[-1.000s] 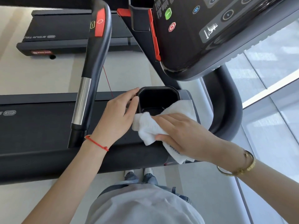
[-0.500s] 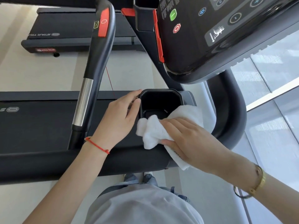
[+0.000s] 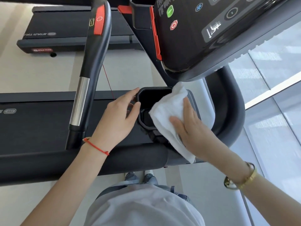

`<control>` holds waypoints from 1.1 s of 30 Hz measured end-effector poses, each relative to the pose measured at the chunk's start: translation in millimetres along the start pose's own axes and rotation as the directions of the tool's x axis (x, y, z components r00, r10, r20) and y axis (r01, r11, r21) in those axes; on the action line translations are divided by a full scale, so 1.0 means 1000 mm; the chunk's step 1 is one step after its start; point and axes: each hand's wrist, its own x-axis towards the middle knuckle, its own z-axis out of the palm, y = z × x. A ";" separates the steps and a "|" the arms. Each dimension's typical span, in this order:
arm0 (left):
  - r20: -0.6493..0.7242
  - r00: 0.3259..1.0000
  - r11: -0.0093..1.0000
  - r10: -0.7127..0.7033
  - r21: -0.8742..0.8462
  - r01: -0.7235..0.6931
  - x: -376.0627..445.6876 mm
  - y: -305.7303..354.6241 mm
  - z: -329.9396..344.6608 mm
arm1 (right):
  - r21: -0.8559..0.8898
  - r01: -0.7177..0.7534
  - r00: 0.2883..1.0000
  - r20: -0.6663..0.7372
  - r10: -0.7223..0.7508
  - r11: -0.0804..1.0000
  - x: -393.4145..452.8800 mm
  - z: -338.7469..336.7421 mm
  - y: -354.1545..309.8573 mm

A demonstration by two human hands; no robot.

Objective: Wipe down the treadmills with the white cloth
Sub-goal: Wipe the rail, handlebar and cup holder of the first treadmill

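Altogether two treadmills (image 3: 48,124), one white cloth (image 3: 169,111) under flat right hand (image 3: 190,128), left hand (image 3: 117,118) gripping cupholder (image 3: 145,126)

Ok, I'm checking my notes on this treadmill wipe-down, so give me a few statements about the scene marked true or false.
1. The right hand presses the cloth with straight fingers. True.
2. The left hand holds the cloth. False: it grips the left rim of the cup holder.
3. The cloth lies over the holder's right side. True.
4. The red cord is wrapped round the left wrist. False: it hangs by the handrail; the wrist wears a red bracelet.
5. The stop button is green. False: red.
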 end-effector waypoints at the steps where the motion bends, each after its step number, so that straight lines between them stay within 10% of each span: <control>1: -0.004 1.000 1.000 0.001 0.004 -0.001 0.000 0.000 0.000 | 0.065 -0.044 0.999 0.026 0.043 0.997 0.013 -0.004 -0.001; 10: -0.026 0.999 0.998 -0.048 0.045 0.049 -0.002 0.001 0.002 | 0.244 0.005 0.998 0.062 -0.021 0.970 0.032 -0.011 0.014; 19: -0.074 0.995 0.991 -0.062 0.113 0.070 -0.017 0.002 0.002 | -0.167 0.317 0.949 0.062 -0.311 0.934 0.079 -0.015 0.007; 25: -0.090 0.993 0.986 -0.079 0.137 0.091 -0.024 0.003 0.001 | -0.449 0.636 0.752 0.176 -0.636 0.628 0.114 -0.012 -0.012; 33: -0.214 0.973 0.974 -0.083 0.191 0.125 -0.034 -0.001 0.000 | -0.289 0.877 0.478 0.447 -0.756 0.384 0.142 -0.018 -0.029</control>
